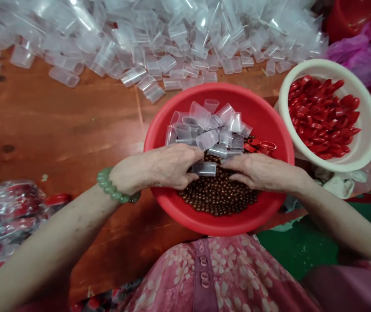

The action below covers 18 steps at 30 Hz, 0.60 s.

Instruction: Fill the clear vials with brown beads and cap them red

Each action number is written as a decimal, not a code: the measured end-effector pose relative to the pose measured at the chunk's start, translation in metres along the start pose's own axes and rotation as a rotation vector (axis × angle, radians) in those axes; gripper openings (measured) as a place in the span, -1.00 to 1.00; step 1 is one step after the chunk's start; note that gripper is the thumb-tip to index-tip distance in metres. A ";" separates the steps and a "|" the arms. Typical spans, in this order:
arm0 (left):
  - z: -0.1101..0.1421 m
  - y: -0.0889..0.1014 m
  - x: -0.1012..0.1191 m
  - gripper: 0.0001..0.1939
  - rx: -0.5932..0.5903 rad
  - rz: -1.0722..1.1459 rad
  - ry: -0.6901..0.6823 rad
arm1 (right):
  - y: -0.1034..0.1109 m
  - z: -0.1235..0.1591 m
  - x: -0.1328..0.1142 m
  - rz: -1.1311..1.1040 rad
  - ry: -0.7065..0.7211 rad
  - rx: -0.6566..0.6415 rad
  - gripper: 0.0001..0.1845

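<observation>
A red basin (162, 208) in front of me holds a bed of small brown beads (221, 195). Clear plastic sleeves (205, 117) are heaped on the beads toward the far side, and a few red plastic caps (260, 146) lie at the right. My left hand (174, 167), with a green bead bracelet at the wrist, is closed on one clear plastic sleeve (206, 168) between thumb and fingers, just above the beads. Over the beads on the right, my right hand (257, 171) reaches in with its thumb and fingers apart; its fingertips are near the sleeves.
A white basin (330, 164) full of red caps (323, 117) stands right of the red one. Many loose clear sleeves (172, 39) cover the back of the wooden table (75, 125). Bagged red items (13, 221) lie at left, a purple plastic bag (357, 56) at far right.
</observation>
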State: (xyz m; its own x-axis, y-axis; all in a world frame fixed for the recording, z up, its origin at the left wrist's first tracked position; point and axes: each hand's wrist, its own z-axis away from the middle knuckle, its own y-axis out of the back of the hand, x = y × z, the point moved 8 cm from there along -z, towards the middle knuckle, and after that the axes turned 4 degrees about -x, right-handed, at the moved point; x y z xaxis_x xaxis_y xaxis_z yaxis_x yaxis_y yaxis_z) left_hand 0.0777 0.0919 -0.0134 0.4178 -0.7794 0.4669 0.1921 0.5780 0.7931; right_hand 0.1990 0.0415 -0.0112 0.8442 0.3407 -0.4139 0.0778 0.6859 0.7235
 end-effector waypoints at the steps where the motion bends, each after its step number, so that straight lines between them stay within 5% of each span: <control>1: -0.005 0.007 -0.002 -0.88 0.024 -0.007 -0.006 | 0.010 -0.004 0.007 0.003 -0.009 0.078 -0.66; 5: -0.019 0.030 0.001 -0.82 0.118 -0.016 -0.061 | 0.047 -0.002 0.037 -0.026 -0.025 0.234 -0.65; 8: -0.017 0.039 0.003 -0.76 0.176 0.006 -0.025 | 0.055 0.022 0.047 0.054 -0.145 0.240 -0.72; 13: -0.001 0.027 0.013 -0.70 0.152 0.057 -0.047 | 0.017 0.059 0.038 0.299 -0.289 0.047 -0.83; 18: 0.009 0.006 0.027 -0.79 0.106 0.052 -0.046 | -0.002 0.057 0.028 0.577 -0.355 0.117 -0.76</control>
State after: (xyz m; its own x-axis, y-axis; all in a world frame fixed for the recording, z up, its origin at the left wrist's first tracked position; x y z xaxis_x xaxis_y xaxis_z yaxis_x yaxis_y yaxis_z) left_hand 0.0818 0.0726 0.0078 0.3835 -0.7608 0.5235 0.0755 0.5908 0.8033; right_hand 0.2528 0.0131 0.0066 0.8890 0.3855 0.2473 -0.3964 0.3771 0.8371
